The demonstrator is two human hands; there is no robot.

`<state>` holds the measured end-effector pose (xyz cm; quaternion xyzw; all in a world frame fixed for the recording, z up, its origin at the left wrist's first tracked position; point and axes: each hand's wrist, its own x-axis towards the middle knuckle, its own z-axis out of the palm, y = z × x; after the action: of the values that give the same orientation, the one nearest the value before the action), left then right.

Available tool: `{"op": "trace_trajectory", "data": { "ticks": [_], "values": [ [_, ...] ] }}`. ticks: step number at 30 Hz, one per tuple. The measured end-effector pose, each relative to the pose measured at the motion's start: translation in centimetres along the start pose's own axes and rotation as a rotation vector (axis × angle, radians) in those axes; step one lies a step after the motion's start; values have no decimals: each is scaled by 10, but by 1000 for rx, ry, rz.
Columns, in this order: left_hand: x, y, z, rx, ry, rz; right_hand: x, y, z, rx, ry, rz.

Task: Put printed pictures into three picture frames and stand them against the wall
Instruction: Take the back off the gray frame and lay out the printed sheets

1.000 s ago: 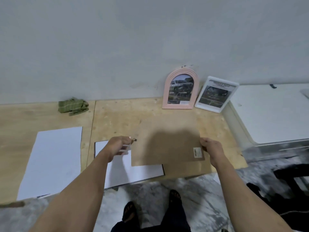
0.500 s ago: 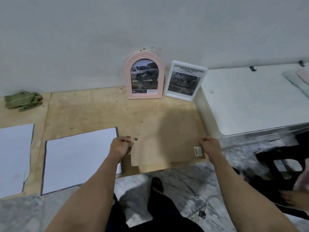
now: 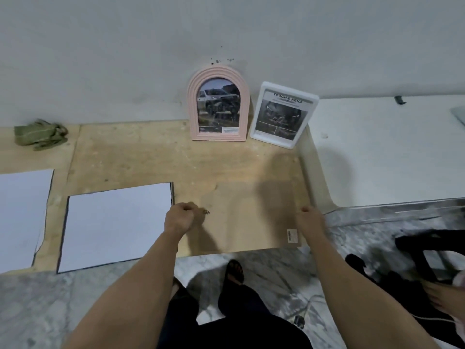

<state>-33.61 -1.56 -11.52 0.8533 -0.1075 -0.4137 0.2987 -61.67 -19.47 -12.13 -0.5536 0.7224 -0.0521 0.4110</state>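
Observation:
I hold a large frame back-side up, its brown backing board [image 3: 251, 217] facing me above the plywood floor panel [image 3: 141, 159]. My left hand [image 3: 180, 217] grips its left edge with curled fingers beside a small metal hanger ring [image 3: 206, 211]. My right hand [image 3: 308, 220] grips the right edge above a white barcode sticker [image 3: 292, 234]. A pink arched frame [image 3: 218, 104] with a car picture and a white rectangular frame [image 3: 284, 114] with a printed picture lean against the wall [image 3: 226, 34].
Two white sheets [image 3: 115, 225] [image 3: 20, 215] lie on the plywood at left. A green cloth [image 3: 40, 133] is by the wall. A white raised platform [image 3: 390, 152] sits at right. Marble floor [image 3: 37, 311] and my sandalled foot [image 3: 235, 270] are below; someone's foot [image 3: 445, 295] is at far right.
The view has swung left to right and the frame with both hands has shifted right, off the white sheet it overlapped, toward the two standing frames. Both grips are unchanged.

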Motion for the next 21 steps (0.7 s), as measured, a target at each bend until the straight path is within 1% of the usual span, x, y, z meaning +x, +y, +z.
{"op": "trace_trajectory", "data": {
  "ticks": [3,4,5,6,7,8,9,10,11,12,13,18,21],
  "values": [
    [3,-7,-21,-16,35,0,-9,-25,8,22,-28,2],
    [3,-10,-29,-24,49,0,-10,-31,15,38,-63,2],
    [4,-14,-38,-43,68,-3,-5,-31,27,61,-132,-8],
    [2,-18,-50,-59,92,-7,10,-27,45,126,-248,-33],
    [1,-22,-61,-77,115,-17,23,-27,62,43,-248,-96],
    [1,-28,-75,-94,142,-25,28,-33,82,11,-282,-185],
    [1,-35,-88,-108,163,-43,14,-50,94,-42,-376,-241],
    [1,-44,-104,-120,191,-59,-9,-75,104,-61,-422,-237],
    [1,-52,-118,-119,215,-73,-42,-99,109,-125,-424,-260],
    [4,-64,-134,-116,241,-90,-66,-118,119,-202,-423,-340],
    [5,-77,-156,-97,268,-108,-87,-133,137,-239,-471,-399],
    [18,-109,-209,58,321,-127,-123,-148,206,-353,-561,-423],
    [34,-129,-241,126,270,-156,-142,-154,236,-429,-588,-391]
  ]
}}
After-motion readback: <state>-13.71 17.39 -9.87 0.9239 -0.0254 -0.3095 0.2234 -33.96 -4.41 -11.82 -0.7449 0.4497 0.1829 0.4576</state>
